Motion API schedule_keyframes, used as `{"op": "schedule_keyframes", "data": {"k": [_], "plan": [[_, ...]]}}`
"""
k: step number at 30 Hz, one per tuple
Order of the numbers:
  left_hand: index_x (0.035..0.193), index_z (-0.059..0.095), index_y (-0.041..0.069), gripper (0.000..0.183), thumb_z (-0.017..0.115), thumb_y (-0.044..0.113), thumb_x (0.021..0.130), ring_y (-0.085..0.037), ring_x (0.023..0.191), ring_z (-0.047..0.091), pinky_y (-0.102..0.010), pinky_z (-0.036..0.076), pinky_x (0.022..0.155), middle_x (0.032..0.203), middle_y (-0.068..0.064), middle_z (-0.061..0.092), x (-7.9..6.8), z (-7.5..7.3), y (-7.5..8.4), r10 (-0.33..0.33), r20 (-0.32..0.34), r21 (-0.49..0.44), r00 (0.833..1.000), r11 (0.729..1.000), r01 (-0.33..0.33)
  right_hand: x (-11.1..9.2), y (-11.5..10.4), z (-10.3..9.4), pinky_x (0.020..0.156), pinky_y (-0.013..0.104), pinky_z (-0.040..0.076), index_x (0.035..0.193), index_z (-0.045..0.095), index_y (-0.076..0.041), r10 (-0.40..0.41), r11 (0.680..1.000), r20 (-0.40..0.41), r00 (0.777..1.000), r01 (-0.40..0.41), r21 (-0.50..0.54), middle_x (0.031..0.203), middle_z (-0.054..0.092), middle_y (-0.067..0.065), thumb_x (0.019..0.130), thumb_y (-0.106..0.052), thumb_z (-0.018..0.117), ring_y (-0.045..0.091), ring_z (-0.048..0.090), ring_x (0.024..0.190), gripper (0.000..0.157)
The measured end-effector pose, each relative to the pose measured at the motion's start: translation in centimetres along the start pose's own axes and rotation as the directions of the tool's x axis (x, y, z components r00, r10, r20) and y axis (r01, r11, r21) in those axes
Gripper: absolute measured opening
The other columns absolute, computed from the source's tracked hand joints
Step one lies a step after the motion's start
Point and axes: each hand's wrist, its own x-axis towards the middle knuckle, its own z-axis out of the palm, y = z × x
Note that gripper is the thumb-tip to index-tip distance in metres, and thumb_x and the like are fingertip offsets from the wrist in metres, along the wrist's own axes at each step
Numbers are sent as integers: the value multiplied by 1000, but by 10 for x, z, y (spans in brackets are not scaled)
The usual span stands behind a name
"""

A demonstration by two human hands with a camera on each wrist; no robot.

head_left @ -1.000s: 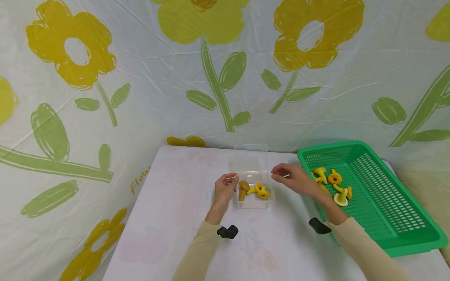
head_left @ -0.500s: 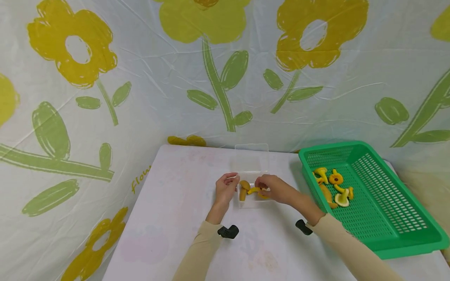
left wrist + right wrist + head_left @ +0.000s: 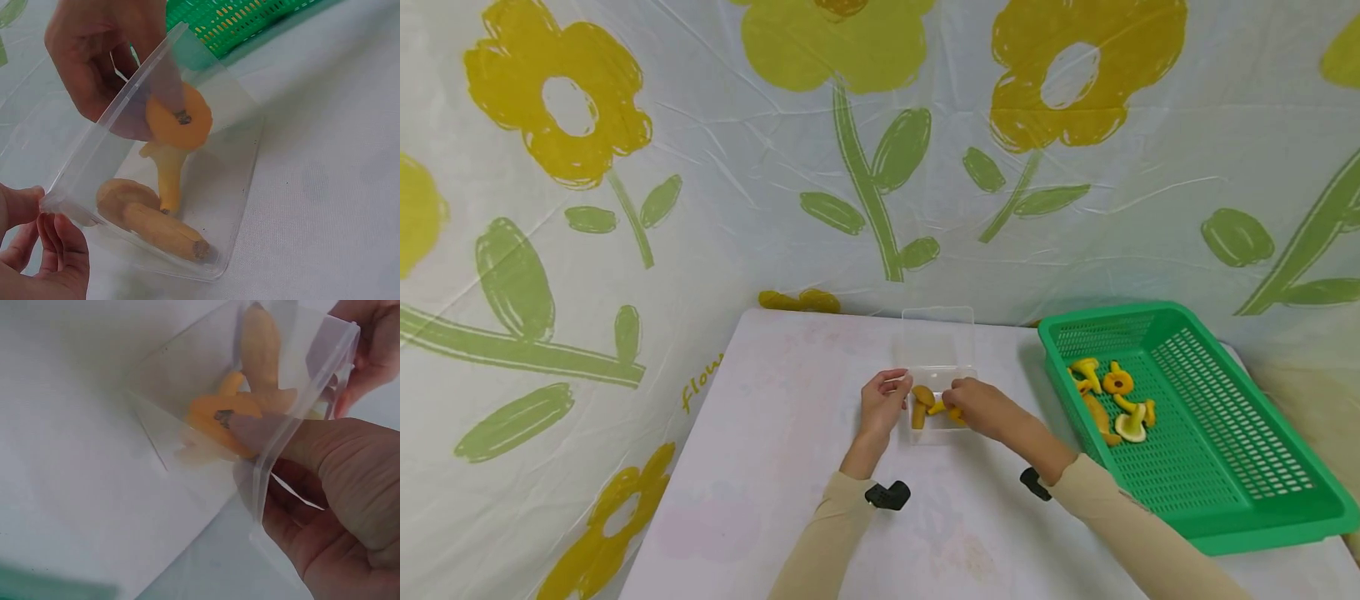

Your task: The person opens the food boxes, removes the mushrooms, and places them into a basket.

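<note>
A clear plastic box (image 3: 936, 437) with its lid (image 3: 937, 333) raised at the back stands on the table. My left hand (image 3: 882, 404) pinches the box's left rim between thumb and fingers. Inside the box my right hand (image 3: 988, 408) reaches over the right rim. Its thumb and fingers grip a yellow mushroom (image 3: 197, 128), whose cut stem end shows dark in the left wrist view. A second yellow mushroom (image 3: 169, 178) lies beside it, partly covered in the head view. Along the box's left side lies a brown mushroom (image 3: 165, 231) with a thick stem.
To the right stands a green slotted basket (image 3: 1285, 521), holding several yellow mushrooms (image 3: 1117, 382) and a brown one (image 3: 1099, 417) at its left side. A flower-printed cloth (image 3: 760, 167) hangs behind and left of the table (image 3: 760, 467).
My right hand has moved left from beside the box into it and taken hold of a yellow mushroom there. The left hand stays at the rim.
</note>
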Motion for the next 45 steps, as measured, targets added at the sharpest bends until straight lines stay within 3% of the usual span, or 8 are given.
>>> {"op": "schedule_keyframes", "data": {"k": [3,5,13,17,24,32,38,45], "plan": [[118,67,-9,27,70,7,97,-21,68,56,-23,47,59,99,-27,67,12,2,-17,-5,-9,3,1000,1000,5,-3,0,-5,82,35,59,99,75,0,-4,998,-9,1000,4,66,92,67,12,85,6,79,22,58,81,16],[118,68,-8,27,71,9,97,-16,67,55,-21,46,58,97,-24,67,15,2,-23,0,-12,-3,1000,1000,0,-6,2,-9,83,37,59,101,74,0,1,992,-22,1000,1,126,94,67,10,85,6,79,22,59,83,18],[114,70,-5,26,74,12,95,-25,74,59,-18,47,57,89,-10,68,15,-1,-24,12,-3,-30,1000,999,-12,-22,17,-24,81,46,60,101,69,3,-44,926,-145,988,95,366,97,70,13,86,7,78,27,65,87,18],[114,70,-4,25,74,11,95,-27,75,60,-19,48,58,89,-9,68,15,-1,-24,13,-1,-37,1000,999,-13,-33,28,-29,79,43,61,101,68,3,-17,895,-187,982,98,435,98,70,12,87,6,76,26,65,88,17],[118,69,-6,28,73,12,96,-21,73,56,-18,46,57,92,-13,67,14,-1,-22,5,-2,-31,1000,1000,-5,-53,43,-41,78,31,60,104,67,0,108,866,-246,963,31,499,99,69,8,90,0,76,26,66,92,16],[120,64,-14,29,67,5,98,-16,66,53,-24,49,62,101,-30,65,10,-1,-10,-1,28,-3,1000,1000,1,-77,65,-56,78,18,55,112,67,1,223,817,-293,930,-14,576,107,67,14,94,-4,74,21,64,96,20],[121,66,-9,29,69,10,99,-13,67,54,-20,46,60,101,-24,67,13,0,-18,-8,8,0,1000,1000,8,-95,95,-56,74,16,54,119,67,3,250,801,-363,897,19,598,112,67,19,96,-3,70,2,63,94,24],[117,70,-3,27,73,14,96,-23,74,59,-19,47,58,94,-16,68,13,1,-23,-2,-5,0,1000,1000,2,-120,120,-62,70,18,53,118,65,3,337,800,-386,859,-45,599,105,68,8,98,-7,70,1,63,91,23]]}}
